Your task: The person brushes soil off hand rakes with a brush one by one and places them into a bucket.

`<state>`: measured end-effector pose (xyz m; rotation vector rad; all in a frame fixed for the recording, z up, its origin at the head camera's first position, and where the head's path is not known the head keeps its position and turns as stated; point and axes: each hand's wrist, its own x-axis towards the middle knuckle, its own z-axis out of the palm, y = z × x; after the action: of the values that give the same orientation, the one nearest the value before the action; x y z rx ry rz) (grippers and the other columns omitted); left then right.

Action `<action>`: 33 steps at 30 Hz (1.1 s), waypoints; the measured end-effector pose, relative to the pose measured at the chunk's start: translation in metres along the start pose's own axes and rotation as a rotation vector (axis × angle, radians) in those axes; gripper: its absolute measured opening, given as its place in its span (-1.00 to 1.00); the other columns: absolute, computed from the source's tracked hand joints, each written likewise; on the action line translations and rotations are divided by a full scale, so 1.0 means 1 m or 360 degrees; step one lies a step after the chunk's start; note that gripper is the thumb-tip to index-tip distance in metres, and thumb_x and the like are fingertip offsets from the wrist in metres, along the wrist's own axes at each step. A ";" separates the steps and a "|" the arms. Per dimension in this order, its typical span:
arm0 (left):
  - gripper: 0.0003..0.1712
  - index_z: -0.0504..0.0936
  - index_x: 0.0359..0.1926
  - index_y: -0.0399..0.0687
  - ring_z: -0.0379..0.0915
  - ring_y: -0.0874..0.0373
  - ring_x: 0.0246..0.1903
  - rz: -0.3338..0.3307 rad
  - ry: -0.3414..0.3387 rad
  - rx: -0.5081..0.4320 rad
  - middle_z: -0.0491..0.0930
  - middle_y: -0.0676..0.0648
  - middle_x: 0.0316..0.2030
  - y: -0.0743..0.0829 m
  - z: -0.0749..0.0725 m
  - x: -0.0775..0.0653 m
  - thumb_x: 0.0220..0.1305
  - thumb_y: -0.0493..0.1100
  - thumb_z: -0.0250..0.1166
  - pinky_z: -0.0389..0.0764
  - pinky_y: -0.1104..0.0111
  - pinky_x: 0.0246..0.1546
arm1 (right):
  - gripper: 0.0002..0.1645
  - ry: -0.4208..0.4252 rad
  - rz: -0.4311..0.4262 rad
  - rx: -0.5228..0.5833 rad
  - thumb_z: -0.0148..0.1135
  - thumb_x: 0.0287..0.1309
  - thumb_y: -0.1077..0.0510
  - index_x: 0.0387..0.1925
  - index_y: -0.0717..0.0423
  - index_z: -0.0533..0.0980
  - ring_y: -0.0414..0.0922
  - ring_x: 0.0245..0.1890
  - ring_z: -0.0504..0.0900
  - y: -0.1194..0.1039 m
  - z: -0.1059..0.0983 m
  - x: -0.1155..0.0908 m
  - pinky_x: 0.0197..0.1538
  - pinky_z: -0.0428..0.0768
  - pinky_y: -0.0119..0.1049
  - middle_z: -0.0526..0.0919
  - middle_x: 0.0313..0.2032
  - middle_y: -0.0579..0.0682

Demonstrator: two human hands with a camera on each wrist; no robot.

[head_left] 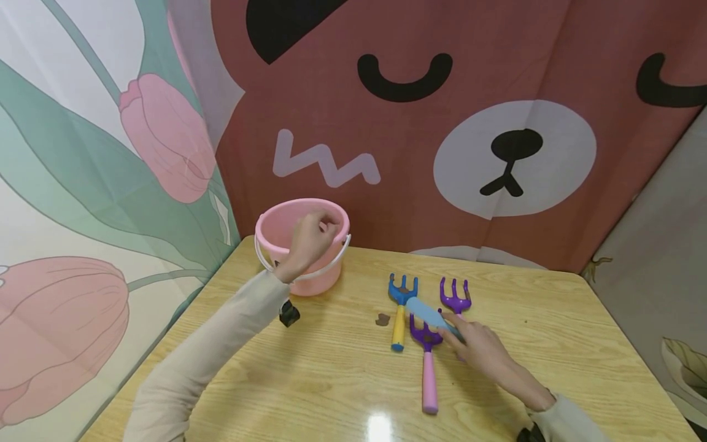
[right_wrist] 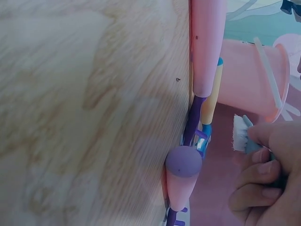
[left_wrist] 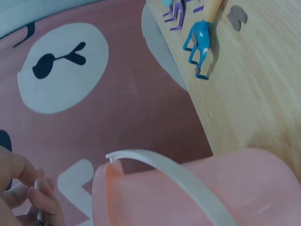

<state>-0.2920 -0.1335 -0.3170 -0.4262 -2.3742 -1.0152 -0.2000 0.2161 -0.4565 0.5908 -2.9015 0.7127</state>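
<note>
My right hand [head_left: 482, 347] grips a light-blue brush [head_left: 424, 311] above the toy rakes; its white bristles [right_wrist: 239, 133] show in the right wrist view. My left hand [head_left: 312, 239] is raised over the mouth of a pink bucket [head_left: 317, 283], fingers curled in toward the thumb, with nothing visible between them. Below the brush lie a blue rake with a yellow handle [head_left: 398, 328] and a purple rake with a pink handle [head_left: 429, 380]. Another purple rake [head_left: 455, 301] lies partly under my right hand. Brown bits cling to the rakes' heads.
A small brown lump [head_left: 382, 319] lies on the wooden table [head_left: 309, 380], left of the blue rake. The bucket's white handle [head_left: 331, 261] hangs down its front. Behind the table hangs a printed bear curtain [head_left: 397, 153].
</note>
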 end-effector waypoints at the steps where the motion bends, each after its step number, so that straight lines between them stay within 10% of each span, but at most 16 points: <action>1: -0.79 0.72 -0.23 -0.24 0.59 0.06 -0.38 0.0005 -0.0010 -0.0012 0.68 -0.11 -0.33 0.001 0.001 -0.002 0.17 -0.36 0.18 0.57 0.23 -0.30 | -0.44 -0.0001 0.0005 0.0007 0.12 0.43 0.02 0.28 0.31 0.39 -0.32 -0.82 0.26 0.000 -0.001 0.000 -0.69 0.29 -0.40 0.33 -0.78 -0.26; 33: -0.81 0.68 -0.22 -0.17 0.37 0.18 -0.50 0.0076 -0.0210 -0.0169 0.62 -0.03 -0.35 0.014 0.030 -0.032 0.26 -0.36 0.14 0.45 0.34 -0.38 | -0.73 0.0150 -0.0006 0.0008 0.12 0.41 0.21 0.03 0.26 0.36 -0.34 -0.75 0.23 0.011 -0.005 -0.007 -0.71 0.20 -0.46 0.33 -0.64 -0.20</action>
<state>-0.2695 -0.1050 -0.3445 -0.6033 -2.4201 -1.1257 -0.1980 0.2292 -0.4579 0.5475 -2.8122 0.7274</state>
